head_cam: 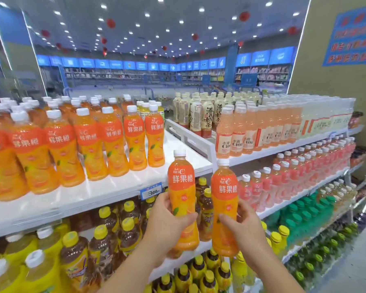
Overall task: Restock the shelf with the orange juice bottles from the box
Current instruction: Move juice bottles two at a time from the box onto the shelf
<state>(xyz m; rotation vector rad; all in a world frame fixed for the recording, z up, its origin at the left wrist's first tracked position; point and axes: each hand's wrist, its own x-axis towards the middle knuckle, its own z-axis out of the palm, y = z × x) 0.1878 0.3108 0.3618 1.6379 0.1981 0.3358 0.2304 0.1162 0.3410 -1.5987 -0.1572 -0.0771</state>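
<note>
Since the shelf (178, 151) has a free spot beside its orange juice bottles (112, 142), the left hand (165, 220) curls its fingers round the left bottle (181, 182) and the right hand (242, 226) round the right bottle (224, 193), both upright just below it.

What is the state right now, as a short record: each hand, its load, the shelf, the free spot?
left hand: grips left bottle, upright, cap on
right hand: grips right bottle, upright, cap on
bottle spacing: side by side, close; contact cannot be told
top shelf: orange juice row fills left and middle
free spot: bare shelf at the right end, beside the white divider
box: not in view
</note>
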